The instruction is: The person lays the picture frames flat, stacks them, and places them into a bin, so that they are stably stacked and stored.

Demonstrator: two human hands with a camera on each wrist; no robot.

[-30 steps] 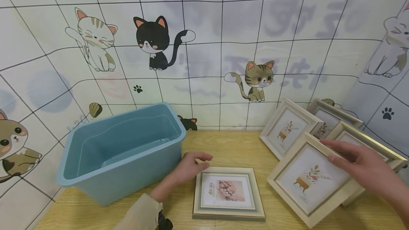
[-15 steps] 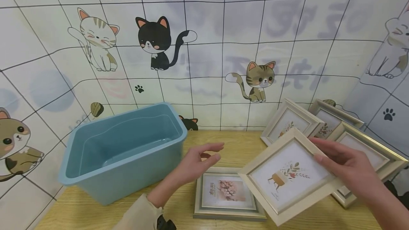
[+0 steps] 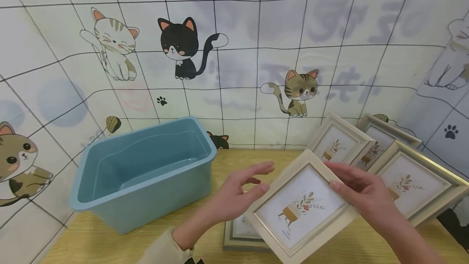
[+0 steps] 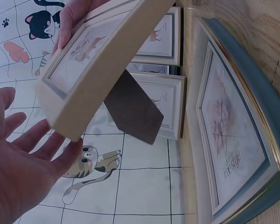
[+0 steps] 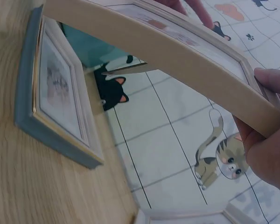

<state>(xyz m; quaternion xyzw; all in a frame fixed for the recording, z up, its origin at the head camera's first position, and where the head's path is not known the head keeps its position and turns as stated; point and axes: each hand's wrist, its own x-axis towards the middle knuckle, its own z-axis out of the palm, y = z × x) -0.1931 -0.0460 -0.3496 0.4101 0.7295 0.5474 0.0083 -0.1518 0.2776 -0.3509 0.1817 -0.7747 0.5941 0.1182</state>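
Observation:
My right hand [image 3: 370,192] pinches the right edge of a cream picture frame [image 3: 304,207], thumb on the front and fingers behind. Tilted, the frame hangs above the table and shows a plant-pot print. Its dark stand flap [image 4: 133,109] sticks out at the back in the left wrist view. Close to the frame's left side is my left hand [image 3: 234,194], thumb and fingers spread; whether the fingertips touch the frame's corner I cannot tell. Beneath lies a blue-edged picture frame [image 3: 238,233] with a flower print, face up and partly hidden in the head view.
A blue plastic tub [image 3: 146,190] stands at the left on the wooden table [image 3: 249,158]. Several more picture frames lean at the right, among them a gold-edged frame [image 3: 414,182] and a cream one [image 3: 338,141]. Behind is a cat-patterned wall covering [image 3: 242,68].
My right hand has lifted the cream picture frame off the right-hand group and carried it left over the lying frame. My left hand has risen and moved right towards it.

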